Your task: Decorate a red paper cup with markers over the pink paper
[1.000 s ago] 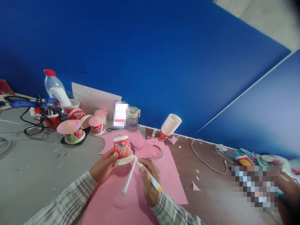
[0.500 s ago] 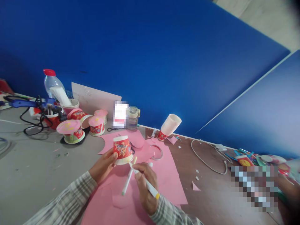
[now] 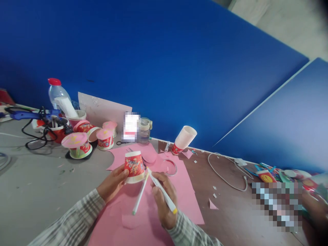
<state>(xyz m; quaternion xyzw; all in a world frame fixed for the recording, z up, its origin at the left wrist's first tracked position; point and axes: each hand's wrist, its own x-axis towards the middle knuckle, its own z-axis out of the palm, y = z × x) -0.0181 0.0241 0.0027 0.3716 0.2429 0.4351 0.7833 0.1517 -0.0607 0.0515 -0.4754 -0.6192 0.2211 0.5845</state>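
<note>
My left hand (image 3: 112,182) is closed round the side of a red and white paper cup (image 3: 134,165), which is held upside down above the pink paper (image 3: 184,201). The cup's wide rim faces down and shows a yellowish tint. Between the thumb and fingers of my right hand (image 3: 165,198) is a white marker (image 3: 164,193) with a yellow end, its tip up beside the cup's lower right side, just apart from it. Another white marker (image 3: 139,198) with a green end lies on the pink paper below the cup. Scissors behind the cup are partly hidden.
Several decorated cups with pink paper tops (image 3: 75,140) stand at the left, near a clear bottle (image 3: 58,90). A stack of paper cups (image 3: 185,138) leans by the blue partition. A roll of tape (image 3: 169,167), a white cable (image 3: 225,188) and another person's arm (image 3: 314,205) are rightward.
My right hand has drawn the marker's tip away from the cup's rim, up and to the right. My left hand still holds the cup, now slightly lower in view.
</note>
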